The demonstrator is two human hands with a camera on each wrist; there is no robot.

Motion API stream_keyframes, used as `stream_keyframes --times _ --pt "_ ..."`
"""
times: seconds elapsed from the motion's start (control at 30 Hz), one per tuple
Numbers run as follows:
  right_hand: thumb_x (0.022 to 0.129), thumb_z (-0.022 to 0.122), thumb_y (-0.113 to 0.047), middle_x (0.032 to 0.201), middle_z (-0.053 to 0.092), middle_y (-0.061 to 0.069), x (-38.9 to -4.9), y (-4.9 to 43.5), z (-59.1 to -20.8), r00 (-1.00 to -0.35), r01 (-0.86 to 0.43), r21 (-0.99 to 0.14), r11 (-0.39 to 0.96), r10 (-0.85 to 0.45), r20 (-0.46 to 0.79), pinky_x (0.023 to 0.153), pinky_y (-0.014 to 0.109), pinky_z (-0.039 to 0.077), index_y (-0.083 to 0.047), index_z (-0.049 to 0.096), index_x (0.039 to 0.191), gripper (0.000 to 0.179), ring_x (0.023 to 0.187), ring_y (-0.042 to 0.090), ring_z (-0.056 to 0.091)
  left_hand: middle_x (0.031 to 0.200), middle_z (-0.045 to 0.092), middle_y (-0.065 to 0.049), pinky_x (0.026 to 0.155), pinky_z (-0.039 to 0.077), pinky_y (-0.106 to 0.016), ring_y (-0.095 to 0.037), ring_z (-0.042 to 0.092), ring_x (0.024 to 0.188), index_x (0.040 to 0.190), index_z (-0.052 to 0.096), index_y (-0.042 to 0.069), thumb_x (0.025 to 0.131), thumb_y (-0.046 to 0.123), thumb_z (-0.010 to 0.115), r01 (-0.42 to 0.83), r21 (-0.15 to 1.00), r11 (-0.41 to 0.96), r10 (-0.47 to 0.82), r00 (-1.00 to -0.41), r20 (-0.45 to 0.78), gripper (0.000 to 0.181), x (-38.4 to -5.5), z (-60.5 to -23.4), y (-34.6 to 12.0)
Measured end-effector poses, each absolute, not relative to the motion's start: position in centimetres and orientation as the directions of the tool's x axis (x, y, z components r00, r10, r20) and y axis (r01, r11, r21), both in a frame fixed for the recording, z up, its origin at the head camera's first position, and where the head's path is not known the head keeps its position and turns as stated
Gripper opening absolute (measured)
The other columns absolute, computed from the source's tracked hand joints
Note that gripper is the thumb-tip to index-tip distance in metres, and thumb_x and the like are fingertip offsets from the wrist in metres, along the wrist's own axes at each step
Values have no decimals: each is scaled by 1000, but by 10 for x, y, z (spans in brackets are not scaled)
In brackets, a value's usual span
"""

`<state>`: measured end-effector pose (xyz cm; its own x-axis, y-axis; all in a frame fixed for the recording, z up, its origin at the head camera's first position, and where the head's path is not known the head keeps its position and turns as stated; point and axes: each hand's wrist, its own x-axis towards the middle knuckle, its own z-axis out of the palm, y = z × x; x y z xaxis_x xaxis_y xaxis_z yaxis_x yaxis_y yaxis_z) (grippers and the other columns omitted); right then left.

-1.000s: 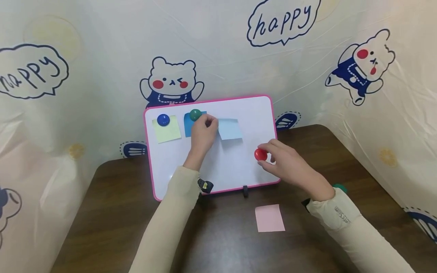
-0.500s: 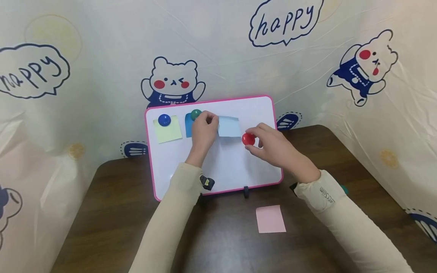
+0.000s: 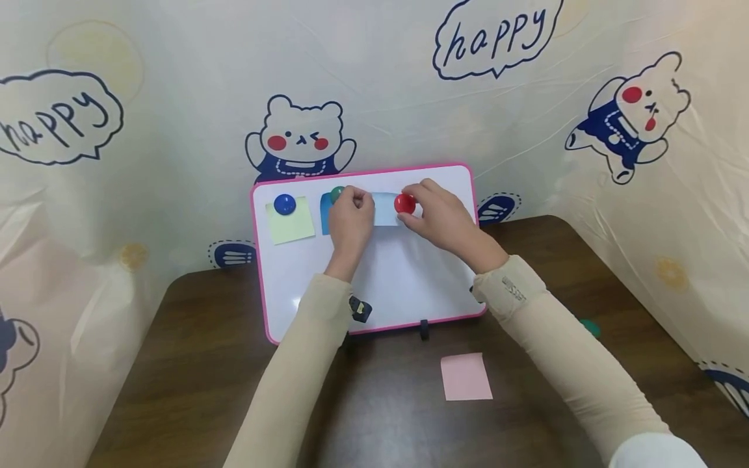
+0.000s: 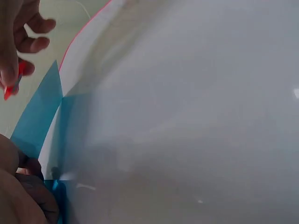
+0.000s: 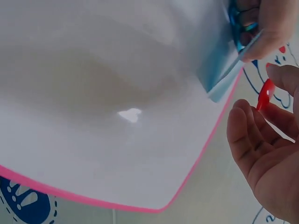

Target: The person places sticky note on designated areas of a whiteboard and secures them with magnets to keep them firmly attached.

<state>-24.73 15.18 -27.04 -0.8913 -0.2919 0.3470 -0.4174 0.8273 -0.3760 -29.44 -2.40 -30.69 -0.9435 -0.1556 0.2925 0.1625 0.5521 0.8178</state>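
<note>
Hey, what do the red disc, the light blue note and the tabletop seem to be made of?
The red disc looks like smooth, glossy plastic: even color, a small highlight. The light blue note is probably thin matte paper, judging by its slim edge. The tabletop shows dark wood grain with a soft sheen; real wood or laminate, I can't tell.

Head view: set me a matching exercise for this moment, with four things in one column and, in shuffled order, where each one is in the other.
Things
1. blue magnet
2. red magnet
3. pink note
4. light blue note

Places
A. lying on the table
B. in the grip of the left hand
C. on the pale green note
D. in the grip of the right hand

Pairs: 1-C, 2-D, 3-A, 4-B
</note>
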Motion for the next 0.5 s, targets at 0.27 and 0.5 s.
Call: stream_keyframes --times 0.27,0.5 --pt "92 75 -29 127 57 13 -279 135 -275 -897 -394 -315 863 -287 337 95 41 52 -6 58 135 51 115 27 57 81 59 -3 69 47 -28 -17 56 76 102 61 9 104 26 57 222 771 597 -139 -918 372 17 -295 -312 -25" --pt "95 71 -30 124 58 13 -291 125 -280 -909 -365 -271 891 -279 308 95 41 51 -6 57 134 48 111 26 58 83 62 -3 72 48 -30 -18 57 77 105 62 8 104 27 57 230 692 684 -106 -907 407 20 -296 -310 -27"
